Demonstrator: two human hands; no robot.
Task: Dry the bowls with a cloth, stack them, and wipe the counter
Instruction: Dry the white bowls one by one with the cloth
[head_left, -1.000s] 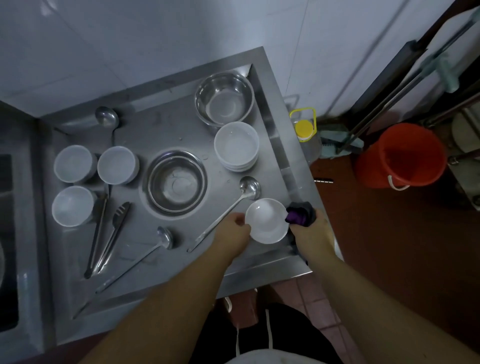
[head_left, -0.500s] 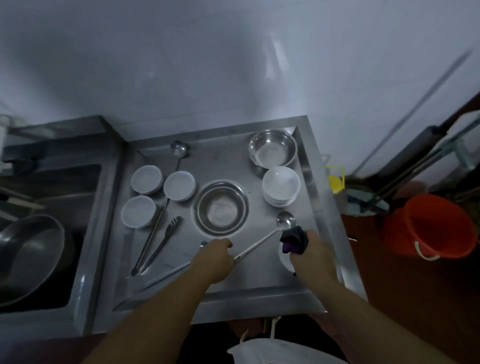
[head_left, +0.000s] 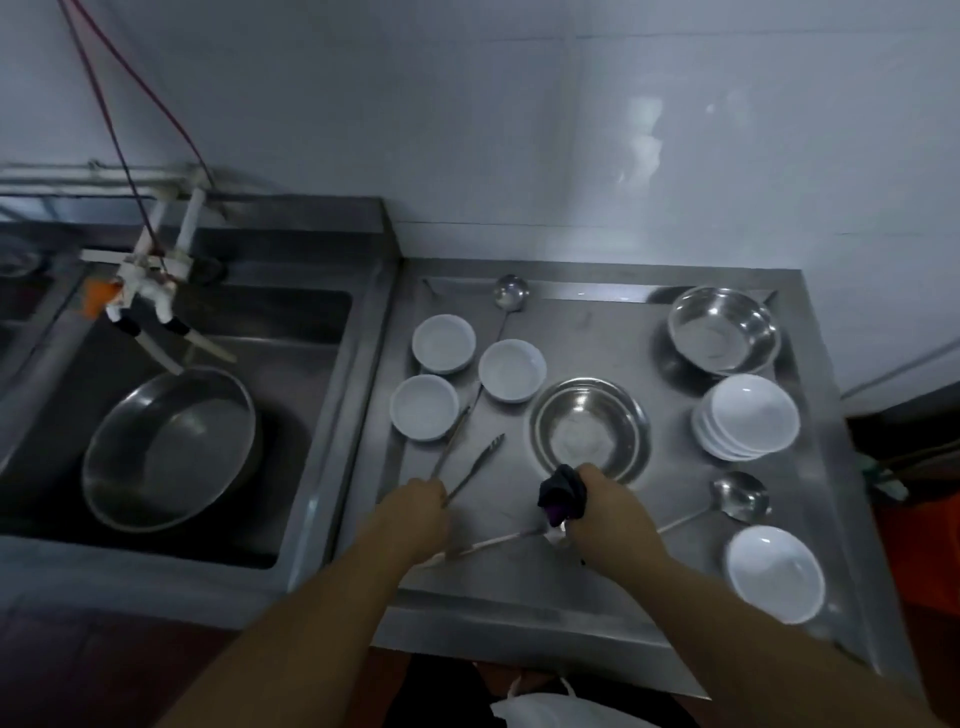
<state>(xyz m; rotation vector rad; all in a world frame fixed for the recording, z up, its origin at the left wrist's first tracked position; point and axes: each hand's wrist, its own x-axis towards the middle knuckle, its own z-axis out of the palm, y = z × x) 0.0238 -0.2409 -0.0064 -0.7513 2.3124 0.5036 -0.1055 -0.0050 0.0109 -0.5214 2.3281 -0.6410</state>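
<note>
Steel runs across the whole scene: a sunken sink (head_left: 208, 405) on the left with a wide metal pan (head_left: 171, 447) in it, and the raised surface (head_left: 613, 587) on the right. Compared with half a second ago the view has swung left, so the sink now fills much more of the frame and the orange bucket has dropped out of sight.

The left hand (head_left: 415, 512) has moved from the ladle handle to the near end of the tongs (head_left: 467, 462), its grip closed around them. The right hand (head_left: 605, 506) has shifted left to the near rim of the central steel bowl (head_left: 589, 428), its grip bunched tight on the dark cloth (head_left: 562, 493).

A single white bowl (head_left: 774, 571), earlier mostly hidden by the right hand, now sits free near the front right corner. Behind it lies a ladle (head_left: 737, 496), then the stack of white bowls (head_left: 745, 418) and a second steel bowl (head_left: 722, 330). Three small white cups (head_left: 444, 343) stay grouped at the surface's left side.
</note>
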